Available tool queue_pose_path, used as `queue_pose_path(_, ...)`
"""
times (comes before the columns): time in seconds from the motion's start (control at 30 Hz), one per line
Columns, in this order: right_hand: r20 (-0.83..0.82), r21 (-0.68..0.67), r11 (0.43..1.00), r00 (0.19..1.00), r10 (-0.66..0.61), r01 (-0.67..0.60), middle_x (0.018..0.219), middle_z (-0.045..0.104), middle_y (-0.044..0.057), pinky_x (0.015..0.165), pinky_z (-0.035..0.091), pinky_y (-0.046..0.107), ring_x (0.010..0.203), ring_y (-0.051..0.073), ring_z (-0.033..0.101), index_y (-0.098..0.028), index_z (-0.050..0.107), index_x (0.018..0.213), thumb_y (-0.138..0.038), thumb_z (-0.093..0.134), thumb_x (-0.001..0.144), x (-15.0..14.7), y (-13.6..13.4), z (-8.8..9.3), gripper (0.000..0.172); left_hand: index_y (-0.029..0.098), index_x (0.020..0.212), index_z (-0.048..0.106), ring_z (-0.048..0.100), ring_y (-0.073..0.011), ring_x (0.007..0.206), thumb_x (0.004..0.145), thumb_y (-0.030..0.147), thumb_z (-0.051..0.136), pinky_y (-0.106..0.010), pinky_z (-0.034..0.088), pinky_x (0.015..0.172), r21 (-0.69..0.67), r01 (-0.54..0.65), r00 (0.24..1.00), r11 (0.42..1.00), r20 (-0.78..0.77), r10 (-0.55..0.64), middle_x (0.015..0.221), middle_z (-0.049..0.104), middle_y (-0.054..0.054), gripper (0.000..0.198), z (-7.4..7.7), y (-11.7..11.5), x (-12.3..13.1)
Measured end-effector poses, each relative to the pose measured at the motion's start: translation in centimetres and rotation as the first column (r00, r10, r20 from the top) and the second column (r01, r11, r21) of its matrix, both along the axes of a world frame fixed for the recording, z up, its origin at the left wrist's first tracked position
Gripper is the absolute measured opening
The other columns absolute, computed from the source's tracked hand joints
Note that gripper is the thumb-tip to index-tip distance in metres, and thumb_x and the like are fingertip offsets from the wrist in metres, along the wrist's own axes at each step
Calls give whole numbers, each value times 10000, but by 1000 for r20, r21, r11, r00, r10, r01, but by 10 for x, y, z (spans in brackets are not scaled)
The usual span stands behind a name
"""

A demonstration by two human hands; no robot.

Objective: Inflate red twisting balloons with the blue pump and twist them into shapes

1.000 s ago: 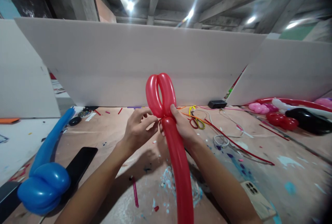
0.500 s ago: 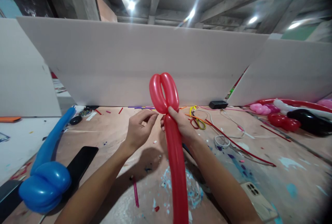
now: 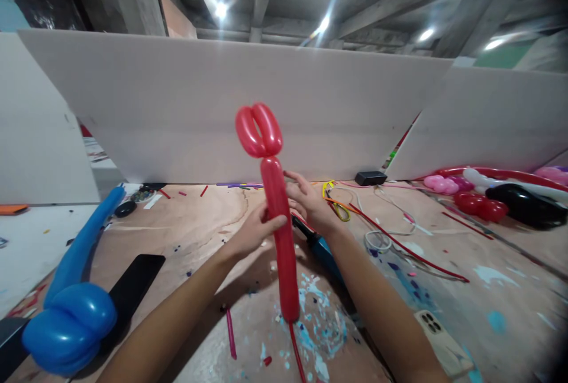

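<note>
A long red modelling balloon [image 3: 284, 264] stands nearly upright in front of me. Its top is twisted into a double loop, and a thin uninflated tail trails from its lower end. Partway down the long section, my left hand [image 3: 251, 234] is closed round it, the thumb across the front. My right hand [image 3: 313, 205] is at the balloon's right side, fingers loosely spread and apart from a full grip; whether the fingertips touch it is unclear. Beneath the right forearm lies a blue and black pump [image 3: 323, 250], partly hidden.
A twisted blue balloon [image 3: 68, 321] and a black phone [image 3: 139, 279] lie at left. Scissors [image 3: 341, 211], a white cable [image 3: 379, 242] and a beige phone [image 3: 444, 338] are on the right. Several balloons [image 3: 481, 206] sit farther right. A white panel [image 3: 177, 105] stands behind.
The balloon has risen and shifted left, so its lower end and tail now show. My right hand has released the twist; my left hand has taken hold lower down.
</note>
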State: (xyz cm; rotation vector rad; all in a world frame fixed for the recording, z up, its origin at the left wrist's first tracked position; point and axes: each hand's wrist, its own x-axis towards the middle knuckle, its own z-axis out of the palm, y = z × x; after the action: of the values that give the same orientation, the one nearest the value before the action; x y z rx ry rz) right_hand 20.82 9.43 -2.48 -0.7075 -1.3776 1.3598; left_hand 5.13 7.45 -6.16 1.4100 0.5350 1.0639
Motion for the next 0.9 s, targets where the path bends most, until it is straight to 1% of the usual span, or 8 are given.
queue_pose_path(0.1, 238, 20, 998, 970, 50, -57, 1155, 599, 87, 851, 513, 343, 1030, 195, 611, -228, 401, 1301, -360, 688, 788, -7, 4, -11, 603, 171, 1100, 624, 624, -243, 1003, 770, 385, 712, -332, 492, 836, -67, -182, 977, 981, 98, 189, 1121, 661, -103, 403, -1, 21, -15)
queue_pose_path(0.2, 415, 50, 992, 906, 86, -117, 1064, 623, 72, 776, 534, 339, 897, 182, 638, -233, 339, 1355, -305, 681, 780, -18, 5, -22, 673, 141, 954, 634, 639, -177, 834, 730, 371, 751, -298, 500, 778, -140, -319, 926, 938, 166, 339, 933, 684, -62, 341, -1, 34, -27)
queue_pose_path(0.43, 770, 159, 983, 635, -64, -93, 945, 654, 64, 654, 488, 294, 721, 170, 612, -200, 559, 1082, -274, 605, 799, -23, 2, -26, 296, 160, 1005, 582, 655, -165, 815, 687, 291, 788, -314, 508, 805, -180, -442, 801, 879, 363, 476, 898, 690, -45, 401, 17, 43, -52)
queue_pose_path(0.5, 719, 63, 993, 695, 25, -100, 918, 648, 56, 612, 485, 274, 682, 156, 611, -204, 537, 1101, -309, 628, 799, -25, 1, -26, 333, 163, 938, 590, 655, -161, 796, 674, 236, 784, -315, 514, 800, -224, -402, 786, 888, 413, 460, 841, 678, -20, 335, 21, 41, -54)
queue_pose_path(0.57, 543, -123, 974, 809, 226, -190, 845, 634, 25, 569, 489, 252, 628, 136, 607, -210, 501, 1145, -389, 648, 806, -28, 0, -28, 411, 181, 913, 586, 648, -149, 747, 671, 201, 766, -316, 523, 775, -303, -280, 784, 911, 475, 399, 796, 657, 10, 302, 21, 37, -51)
queue_pose_path(0.63, 245, -331, 874, 862, 444, -356, 771, 618, -4, 536, 492, 231, 573, 113, 597, -197, 506, 1119, -491, 635, 810, -32, -1, -32, 445, 194, 906, 575, 631, -129, 704, 690, 203, 741, -311, 528, 757, -357, -138, 767, 924, 551, 328, 782, 633, 27, 273, 20, 33, -45)
queue_pose_path(0.73, -165, -524, 638, 802, 573, -564, 711, 616, -6, 468, 474, 196, 500, 89, 581, -141, 556, 973, -601, 569, 811, -36, 1, -41, 488, 183, 874, 565, 598, -96, 669, 731, 217, 700, -279, 530, 741, -335, -11, 725, 942, 646, 238, 749, 587, 37, 200, 20, 27, -36)
queue_pose_path(0.9, -434, -535, 373, 626, 648, -758, 674, 625, 20, 447, 484, 238, 479, 132, 596, -127, 566, 936, -663, 451, 842, -40, 5, -59, 556, 184, 860, 571, 523, -65, 547, 715, 225, 691, -205, 499, 590, -287, 22, 761, 958, 627, 170, 628, 500, 60, 192, 24, 25, -32)
